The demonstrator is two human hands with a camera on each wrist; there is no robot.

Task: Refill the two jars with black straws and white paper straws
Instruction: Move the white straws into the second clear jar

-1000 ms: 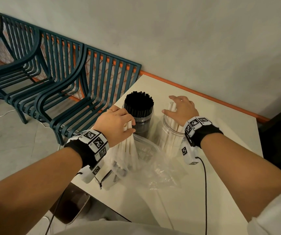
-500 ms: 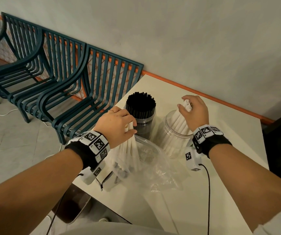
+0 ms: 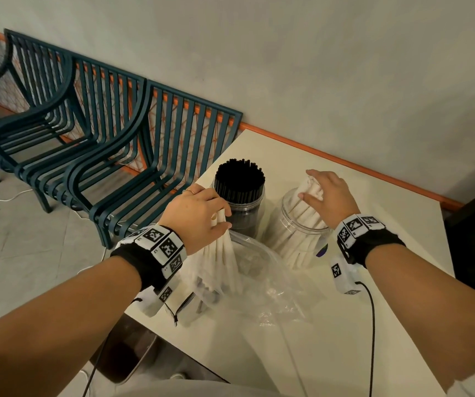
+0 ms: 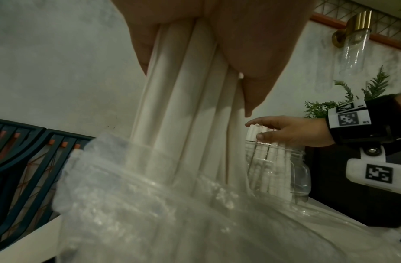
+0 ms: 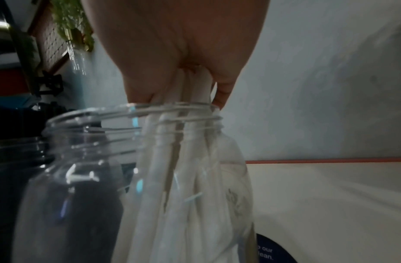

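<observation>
My left hand (image 3: 220, 222) grips a bunch of white paper straws (image 3: 225, 247) by their upper ends. Their lower ends stand inside a clear plastic bag (image 3: 262, 279) on the white table (image 3: 379, 219); the fingers (image 4: 251, 53) wrap them closely. A clear jar (image 3: 240, 209) packed with black straws (image 3: 239, 181) stands just beyond that hand. To its right a second clear jar (image 3: 290, 224) holds several leaning white straws (image 3: 299, 242). My right hand (image 3: 309, 185) is over their tops, holding them between thumb and fingers (image 5: 150, 71) above the rim (image 5: 132, 108).
Dark green slatted chairs (image 3: 110, 156) stand against the wall left of the table, close to its left edge. A round dark-blue label (image 3: 322, 250) lies beside the white-straw jar. A dark bin (image 3: 127, 353) sits on the floor below the near-left corner.
My right hand rose with the white straws' tops toward the jar's right side, then settled lower over them. The left hand has kept its grip and barely moved.
</observation>
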